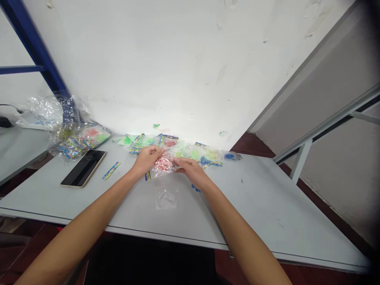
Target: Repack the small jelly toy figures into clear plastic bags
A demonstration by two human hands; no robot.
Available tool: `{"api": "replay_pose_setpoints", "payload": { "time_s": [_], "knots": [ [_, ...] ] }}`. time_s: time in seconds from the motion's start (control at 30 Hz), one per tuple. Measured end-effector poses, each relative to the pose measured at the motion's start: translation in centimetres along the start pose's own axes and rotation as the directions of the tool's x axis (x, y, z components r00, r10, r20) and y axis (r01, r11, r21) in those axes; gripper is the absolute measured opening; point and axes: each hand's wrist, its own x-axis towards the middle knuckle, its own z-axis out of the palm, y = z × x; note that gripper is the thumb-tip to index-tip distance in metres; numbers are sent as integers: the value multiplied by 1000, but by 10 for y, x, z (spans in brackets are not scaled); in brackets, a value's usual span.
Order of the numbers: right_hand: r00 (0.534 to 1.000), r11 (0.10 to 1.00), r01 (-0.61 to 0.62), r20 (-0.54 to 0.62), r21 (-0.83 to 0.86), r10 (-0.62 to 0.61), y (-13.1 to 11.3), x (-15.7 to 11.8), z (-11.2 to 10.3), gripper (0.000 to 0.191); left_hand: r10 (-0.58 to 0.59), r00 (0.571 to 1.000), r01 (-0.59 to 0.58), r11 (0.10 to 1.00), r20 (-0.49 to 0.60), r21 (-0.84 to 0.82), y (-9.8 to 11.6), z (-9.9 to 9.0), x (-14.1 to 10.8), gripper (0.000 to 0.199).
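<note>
Between my two hands is a clear plastic bag (163, 164) with something red inside. My left hand (147, 159) pinches its upper left side, fingers closed. On the other side my right hand (191, 170) grips the bag's right edge, its thumb on top. Behind the hands lies a row of clear bags with green contents (150, 141) and colourful printed header strips. Small blue pieces (196, 188) rest on the table just under my right wrist. An empty-looking clear bag (165, 200) lies flat nearer to me.
To the left are a phone (84, 168), a loose printed strip (111, 170) and a large clear bag (74, 138) full of smaller packets. A bag with blue contents (232, 156) lies toward the right. The white wall (178, 71) closes off the table's back edge.
</note>
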Motion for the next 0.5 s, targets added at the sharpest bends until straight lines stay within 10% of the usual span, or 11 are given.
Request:
{"api": "replay_pose_setpoints", "payload": {
  "time_s": [0.27, 0.5],
  "knots": [
    [996, 988, -76, 50, 133, 69, -1, -1, -4, 19, 226, 974, -205, 923, -28, 325, -2, 5, -7, 53],
    [979, 901, 15, -191, 434, 75, -8, 4, -18, 26, 68, 997, -47, 919, -41, 393, 9, -53, -32, 39]
  ]
}}
